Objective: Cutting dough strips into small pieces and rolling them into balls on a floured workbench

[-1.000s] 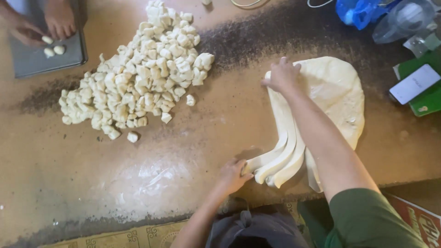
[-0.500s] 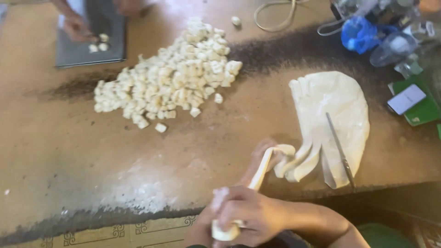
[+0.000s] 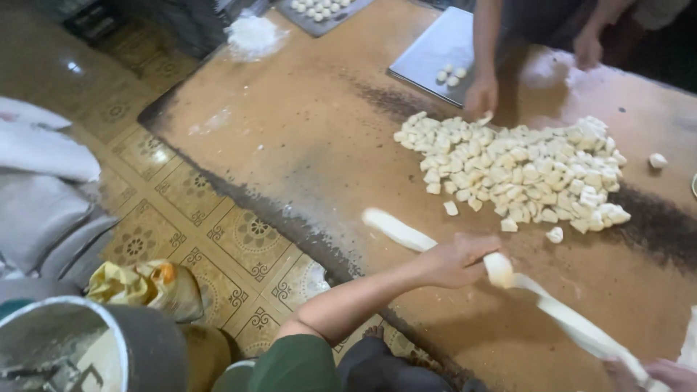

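Item: dough strip, one long pale ribbon held over the brown table. Position: it runs from a loose end lying on the table at about mid-frame, through the left hand, then slopes down to the right hand at the lower right corner. Left hand: fingers curled closed around the strip near its middle, a rounded lump of dough bulging out just beside the thumb. Right hand: mostly cut off by the frame edge; the strip reaches it, but whether its fingers are closed cannot be told. Handling, as judged: soft, limp and stretchy, light, likely to thin or tear if pulled hard; the sag between the hands suggests no stiffness at all. It looks best taken by a loose, full-hand hold at two spaced places, as here, not by a pinch. Nearby: a heap of cut dough pieces well apart beyond the left hand; a co-worker's hand at the heap's far edge; a grey tray with a few pieces; a flour pile.
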